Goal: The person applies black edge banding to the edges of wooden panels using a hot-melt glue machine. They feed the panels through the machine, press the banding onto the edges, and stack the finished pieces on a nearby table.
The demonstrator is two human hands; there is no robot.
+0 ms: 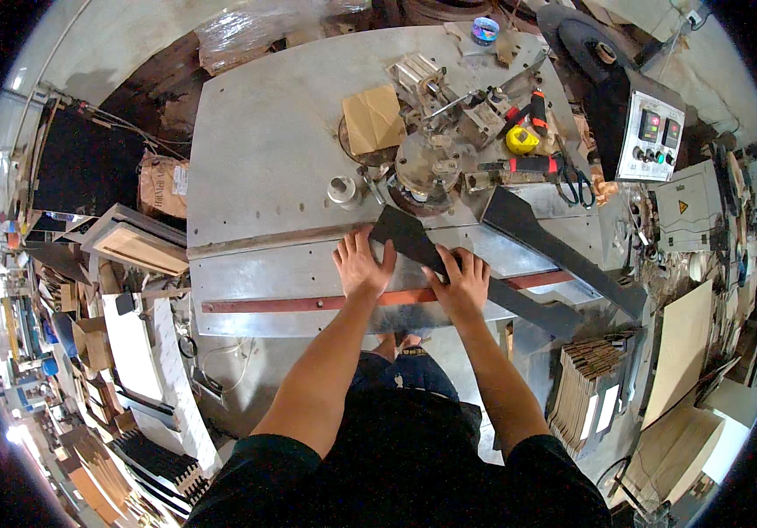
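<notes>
A long black board (528, 308) with shaped ends lies slantwise on the grey metal worktable (260, 176). My right hand (462, 283) is around the board's middle, its thumb on the near side and fingers over the top. My left hand (363, 266) rests at the board's left end, fingers spread on the tabletop and the thumb close against the board's edge. Whether that thumb presses on the board I cannot tell. A second black board (563, 251) of similar shape lies to the right, its near end past the table's edge. Beneath the held board runs a reddish-brown strip (290, 304).
Beyond my hands stands a metal machine head (427, 163) with clamps. Near it are a cardboard piece (373, 121), a yellow tape measure (522, 139), scissors (576, 187) and a metal cylinder (343, 192). A control box (653, 136) stands at right; stacked boards (588, 387) are below.
</notes>
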